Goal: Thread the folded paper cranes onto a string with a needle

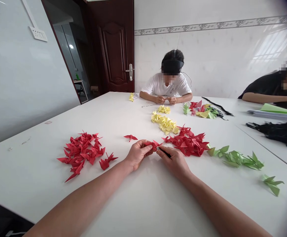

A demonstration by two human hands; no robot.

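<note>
My left hand (140,153) pinches a small red folded paper crane (154,145) over the white table. Close on its right, my right hand (174,161) grips a slim black tool with a metal tip (163,151), its exact kind unclear. That tip is at the crane, though whether it touches is too small to tell. One more red crane (130,137) lies just beyond my left hand. A heap of red cranes (83,149) is off to the left, and a second red pile (189,141) lies beyond my right hand.
Yellow folded papers (165,122) lie behind the red pile, and green ones (242,159) spread to the right. A person in a white shirt (167,85) sits opposite, hands together. Another person's dark sleeve (264,86) is at far right, near papers (276,113) and black cords (276,133).
</note>
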